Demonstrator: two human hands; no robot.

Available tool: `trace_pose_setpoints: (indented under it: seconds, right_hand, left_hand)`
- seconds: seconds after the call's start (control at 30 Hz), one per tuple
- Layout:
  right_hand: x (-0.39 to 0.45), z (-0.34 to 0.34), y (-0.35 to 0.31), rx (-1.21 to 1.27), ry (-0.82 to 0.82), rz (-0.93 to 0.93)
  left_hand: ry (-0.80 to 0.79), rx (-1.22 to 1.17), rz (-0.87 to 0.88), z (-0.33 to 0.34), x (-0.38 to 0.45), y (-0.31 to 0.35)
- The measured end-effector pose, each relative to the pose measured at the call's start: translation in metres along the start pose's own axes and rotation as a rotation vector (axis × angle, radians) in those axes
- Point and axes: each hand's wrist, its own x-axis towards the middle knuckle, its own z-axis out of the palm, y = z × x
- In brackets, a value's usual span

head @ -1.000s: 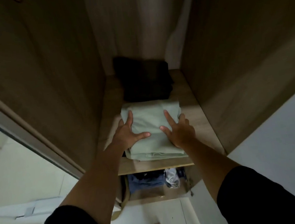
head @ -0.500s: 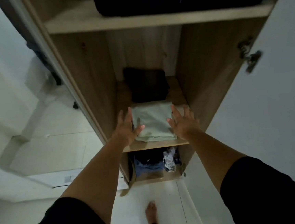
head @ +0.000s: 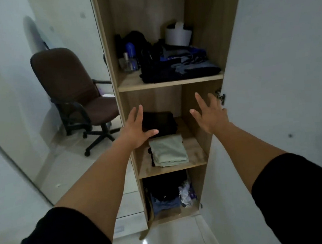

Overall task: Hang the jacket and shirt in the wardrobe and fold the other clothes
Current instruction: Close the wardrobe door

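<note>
A: Fingers?
B: Left hand [head: 137,131] fingers spread and straight, holding nothing. Right hand [head: 210,115] likewise, splayed, empty. Both raised in front of the wardrobe [head: 203,40], clear of the cloth.
A: The folded clothes?
B: Pale green folded garment [head: 168,150] lay at the front of the middle shelf [head: 196,157]. Black folded garment [head: 160,123] just behind it, touching.
A: Around that?
B: Dark clothes and bottles [head: 129,60] on the upper shelf; more clothes below. Brown office chair [head: 72,94] stood left. White door [head: 280,72] open at right.
</note>
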Motion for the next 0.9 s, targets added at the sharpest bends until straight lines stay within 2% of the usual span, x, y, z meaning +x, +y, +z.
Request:
trace_pose_setpoints:
  seconds: [0.2, 0.37, 0.5, 0.7, 0.9]
  right_hand:
    - [-0.068, -0.108, -0.007, -0.117, 0.228, 0.031]
    - [-0.118, -0.204, 0.019, -0.259, 0.424, 0.126]
    - [-0.152, -0.263, 0.048, -0.372, 0.517, 0.208]
    - [-0.185, -0.313, 0.103, -0.491, 0.592, 0.282]
    - [-0.193, -0.349, 0.172, -0.546, 0.596, 0.309]
  left_hand:
    - [0.156, 0.054, 0.171, -0.069, -0.054, 0.033]
    - [0.211, 0.033, 0.337, -0.093, -0.068, 0.094]
    - [0.197, 0.015, 0.502, -0.086, -0.076, 0.159]
    - [0.152, -0.074, 0.685, -0.051, -0.085, 0.264]
    - [0.064, -0.175, 0.754, -0.003, -0.101, 0.369]
